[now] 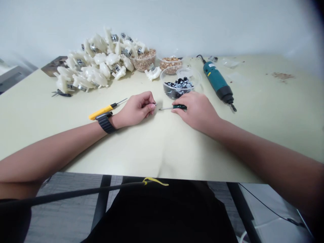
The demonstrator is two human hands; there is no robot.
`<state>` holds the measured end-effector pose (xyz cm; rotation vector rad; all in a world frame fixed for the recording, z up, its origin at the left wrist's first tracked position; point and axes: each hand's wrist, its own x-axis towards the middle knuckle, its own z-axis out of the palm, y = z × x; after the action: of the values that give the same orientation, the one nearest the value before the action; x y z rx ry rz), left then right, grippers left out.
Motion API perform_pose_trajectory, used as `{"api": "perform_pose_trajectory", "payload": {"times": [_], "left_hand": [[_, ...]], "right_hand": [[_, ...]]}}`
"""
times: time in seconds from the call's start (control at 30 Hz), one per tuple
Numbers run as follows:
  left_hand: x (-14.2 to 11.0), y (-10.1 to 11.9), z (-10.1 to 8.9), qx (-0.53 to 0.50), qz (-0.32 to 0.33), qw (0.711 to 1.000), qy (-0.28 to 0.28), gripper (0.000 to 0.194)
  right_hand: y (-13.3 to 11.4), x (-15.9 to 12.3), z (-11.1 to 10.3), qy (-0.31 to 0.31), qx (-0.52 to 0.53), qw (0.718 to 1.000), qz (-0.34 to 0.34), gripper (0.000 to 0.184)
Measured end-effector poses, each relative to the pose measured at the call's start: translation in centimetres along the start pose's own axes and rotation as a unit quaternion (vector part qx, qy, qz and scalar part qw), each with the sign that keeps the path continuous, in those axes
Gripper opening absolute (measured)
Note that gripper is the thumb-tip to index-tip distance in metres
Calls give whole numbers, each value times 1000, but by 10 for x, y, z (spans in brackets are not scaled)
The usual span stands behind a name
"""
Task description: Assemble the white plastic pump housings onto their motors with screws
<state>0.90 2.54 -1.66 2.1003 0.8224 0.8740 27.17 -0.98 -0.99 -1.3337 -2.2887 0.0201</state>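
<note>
My left hand (140,107) is closed in a pinch, with the tip of a tiny shiny piece showing at the fingertips, too small to name. Facing it, my right hand (196,109) grips a small screwdriver (179,106) by its dark green handle. The thin metal shaft points left, its tip a short way apart from the left fingertips. Just behind the right hand stands a round clear tub (174,91) of small black and silvery parts. Beside my left wrist lies a yellow-handled screwdriver (102,111).
Whitish plastic assemblies (93,74) with metal parts are heaped at the back left. Near them are small black cutters (62,93), a tub of beige bits (144,61) and another tub (170,64). A green power screwdriver (218,81) lies at right. A dark cable (83,193) crosses before the table edge.
</note>
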Motion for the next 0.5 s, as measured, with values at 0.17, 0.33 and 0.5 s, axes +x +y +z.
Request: {"api": "perform_pose_trajectory", "payload": {"times": [0.17,0.33,0.5], "left_hand": [[0,-1,1,-16,-5,1000,5,36],[-1,1,1,-29,-10,999,7,40],[-1,6,1,-64,-31,997,8,45]], "right_hand": [[-3,-2,0,-1,-24,1000,-16,14],[-14,-5,-12,42,-1,998,-43,22],[-29,-9,-28,97,29,994,-37,41]]}}
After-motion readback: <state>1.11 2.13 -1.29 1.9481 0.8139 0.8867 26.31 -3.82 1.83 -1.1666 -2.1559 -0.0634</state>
